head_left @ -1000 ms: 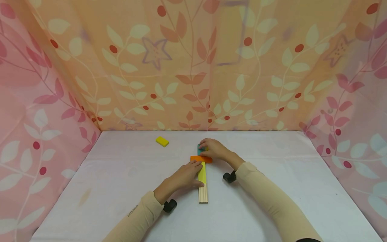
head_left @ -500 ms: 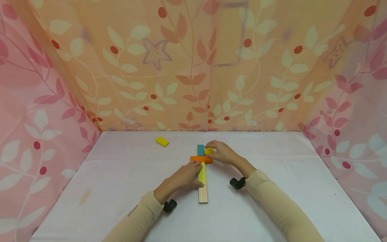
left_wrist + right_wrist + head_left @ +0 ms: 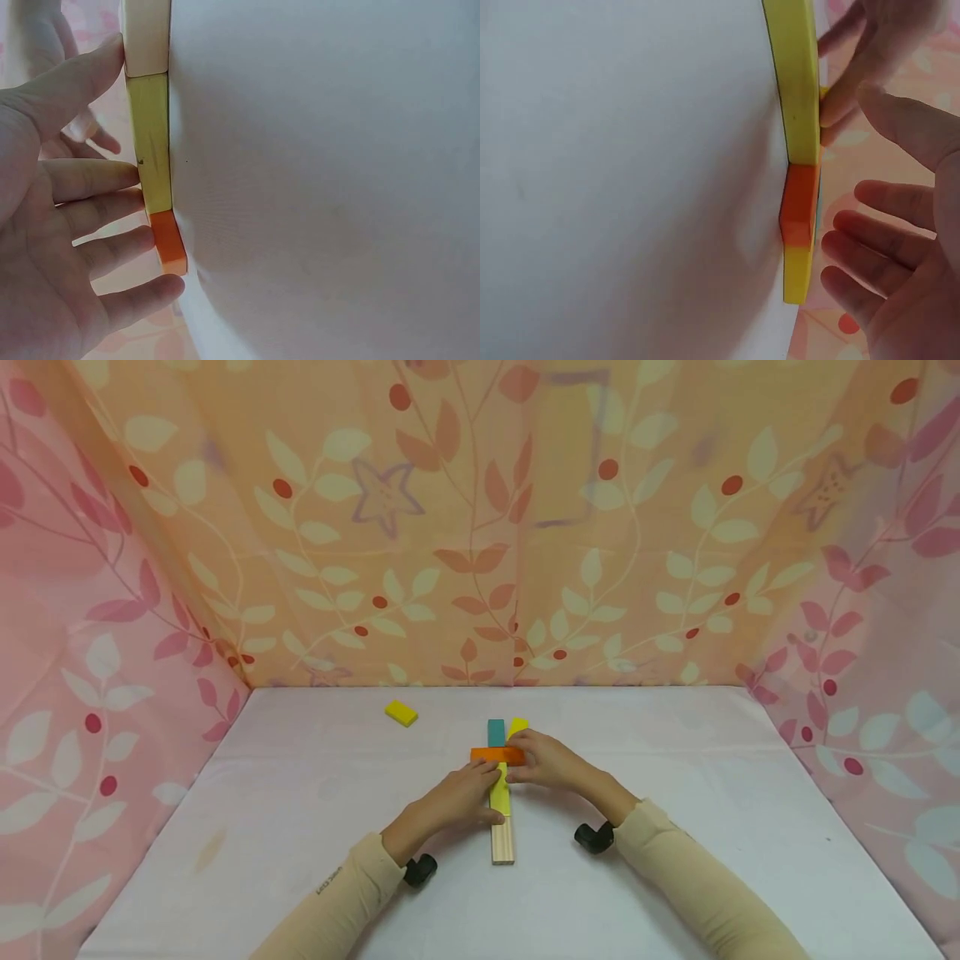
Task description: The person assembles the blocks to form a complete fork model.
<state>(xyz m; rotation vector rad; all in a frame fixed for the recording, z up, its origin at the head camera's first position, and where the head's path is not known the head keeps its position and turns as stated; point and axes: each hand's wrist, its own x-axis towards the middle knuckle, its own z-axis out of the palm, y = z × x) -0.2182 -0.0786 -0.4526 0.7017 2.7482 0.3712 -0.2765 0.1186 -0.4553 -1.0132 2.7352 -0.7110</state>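
My left hand (image 3: 453,797) lies along the left of a row of blocks, its fingers straight. In the left wrist view, fingertips touch the yellow-green block (image 3: 152,142) and the orange block (image 3: 168,240), with the thumb by the plain wooden block (image 3: 146,37). The orange block lies crosswise at the far end of the yellow-green one. Behind it stand a teal block (image 3: 496,732) and a yellow block (image 3: 518,727), side by side with a narrow gap. My right hand (image 3: 551,760) is at the orange block's right end. Its fingers are loosely extended, holding nothing in the right wrist view (image 3: 907,232).
A separate yellow block (image 3: 401,713) lies toward the back left of the white table (image 3: 300,827). Patterned cloth (image 3: 480,527) hangs behind the table and along both sides. A black wrist camera (image 3: 595,837) sits under the right forearm.
My right hand has come off the teal block, drawn back to the right and moved nearer, uncovering the yellow block beside the teal one. My left hand has stayed in place.
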